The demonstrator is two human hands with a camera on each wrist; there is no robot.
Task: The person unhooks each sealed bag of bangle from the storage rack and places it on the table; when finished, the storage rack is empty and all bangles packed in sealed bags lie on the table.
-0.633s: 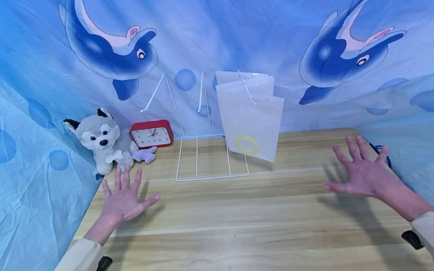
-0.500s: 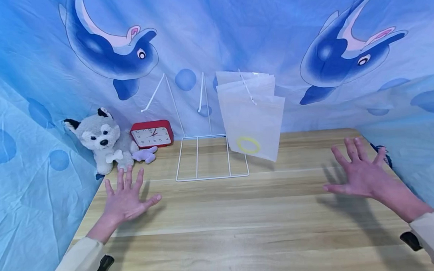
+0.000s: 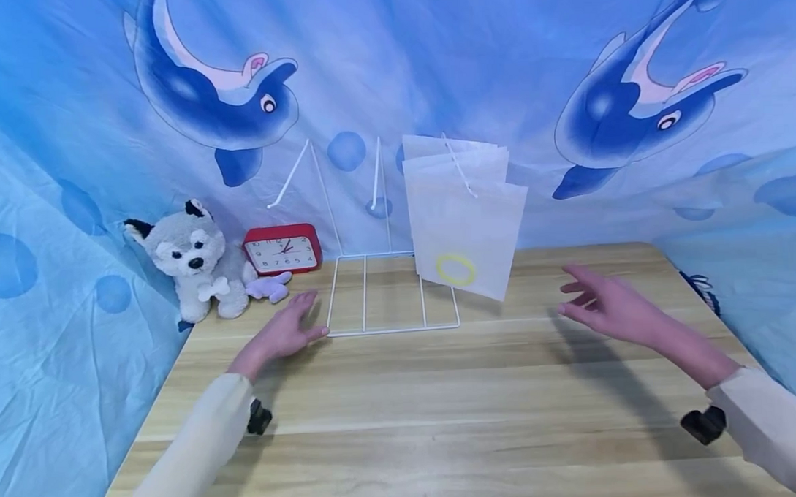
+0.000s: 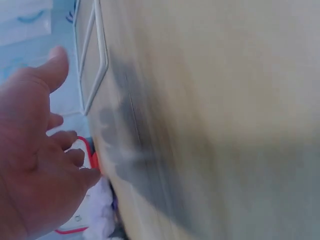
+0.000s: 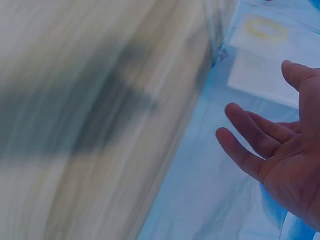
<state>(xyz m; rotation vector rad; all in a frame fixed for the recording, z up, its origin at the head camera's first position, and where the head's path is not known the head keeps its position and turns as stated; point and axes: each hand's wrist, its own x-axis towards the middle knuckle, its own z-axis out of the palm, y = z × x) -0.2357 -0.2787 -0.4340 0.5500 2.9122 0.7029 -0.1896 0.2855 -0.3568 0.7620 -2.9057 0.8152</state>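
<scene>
A white wire rack [image 3: 364, 293] stands at the back middle of the table, with slanted hooks rising behind its flat base. From its right hook hang several pale translucent sheets [image 3: 466, 217], the front one marked with a yellow ring [image 3: 456, 270]. My left hand [image 3: 285, 331] hovers over the wood, thumb tip near the rack's front left corner, fingers loosely bent and holding nothing. To the right of the sheets, my right hand [image 3: 600, 303] hangs above the table with fingers relaxed and apart from everything. Both palms also show bare in the wrist views.
A grey and white plush husky [image 3: 191, 259] sits at the back left beside a red alarm clock [image 3: 282, 249]. A small purple plush piece [image 3: 269, 287] lies before the clock. Blue dolphin-print cloth [image 3: 536, 68] hangs behind the wooden table [image 3: 403, 409]. Dark cords [image 3: 702, 293] lie past the right edge.
Both hands have moved inward toward the rack, the left going right, the right going left. Their widely spread fingers have relaxed. The head view has shifted slightly.
</scene>
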